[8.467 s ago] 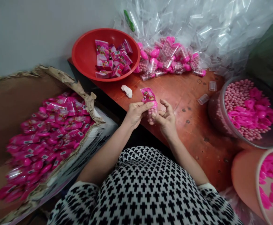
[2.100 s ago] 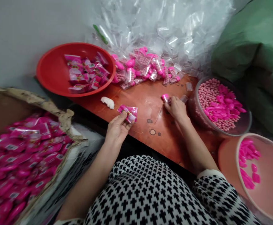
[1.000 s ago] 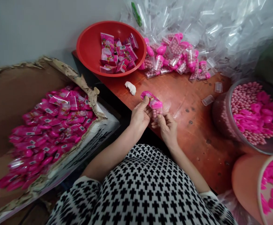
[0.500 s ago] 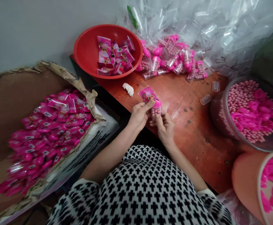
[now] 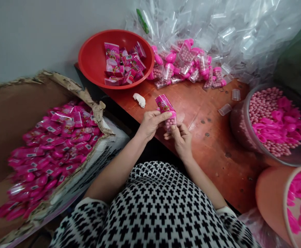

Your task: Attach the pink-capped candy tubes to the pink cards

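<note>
Between my hands, over the front edge of the reddish table, is a clear plastic candy tube (image 5: 170, 124) with pink balls inside. A pink printed wrapper (image 5: 164, 102) with a clear part sits at its upper end; how far it covers the tube I cannot make out. My left hand (image 5: 151, 124) is closed on the wrapper, its thumb pressed across the front. My right hand (image 5: 181, 139) pinches the lower end of the tube, the thumb in front. Beyond my left hand lies a small crumpled white piece (image 5: 139, 100) on the table.
A red bowl (image 5: 88, 69) holds pink packets. Filled tubes (image 5: 189, 62) are heaped behind, below a pile of clear cups (image 5: 227, 34). At right stand a tub (image 5: 239, 124) of pink balls and a peach bucket (image 5: 271, 196). A torn carton (image 5: 98, 148) full of wrapped packets is at left.
The wrapper's free end has shifted slightly right and looks narrower and straighter. My left thumb has slid slightly right across it. The right hand stays nearly still.
</note>
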